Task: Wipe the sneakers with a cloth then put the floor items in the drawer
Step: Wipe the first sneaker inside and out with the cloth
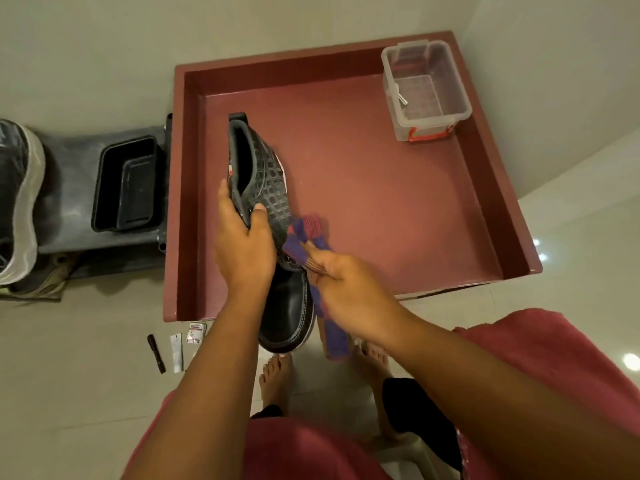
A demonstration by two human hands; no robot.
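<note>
Gripping the sneaker with my left hand curled round its collar; my right hand, at four o'clock, pinches the cloth against its side.

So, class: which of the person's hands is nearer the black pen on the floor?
Left. The left hand grips the sneaker above and right of the pen; the right hand, holding the cloth, is farther right.

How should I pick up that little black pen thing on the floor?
Pinch the black pen around its middle, coming straight down from above. It lies flat on the floor tile, long and thin, with open floor on its left side and a white tube close on its right, so put fingers on its long sides.
</note>
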